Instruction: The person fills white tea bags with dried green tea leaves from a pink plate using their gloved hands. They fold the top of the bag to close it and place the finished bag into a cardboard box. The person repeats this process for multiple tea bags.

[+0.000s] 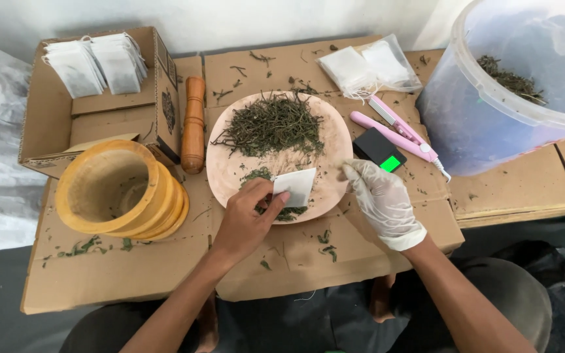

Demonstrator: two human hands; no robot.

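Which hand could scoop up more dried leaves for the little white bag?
Probably the right hand. It wears a white glove, holds nothing, and rests at the wooden plate's rim near the dried leaves. The bare left hand is busy pinching the small white bag.

Bright, even daylight; curved wide-angle edges

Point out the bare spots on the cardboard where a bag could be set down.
Bare cardboard lies below the wooden mortar, left of the left hand. Another patch sits below the plastic bucket. It is crowded around the plate, pestle, scale and pink sealer.
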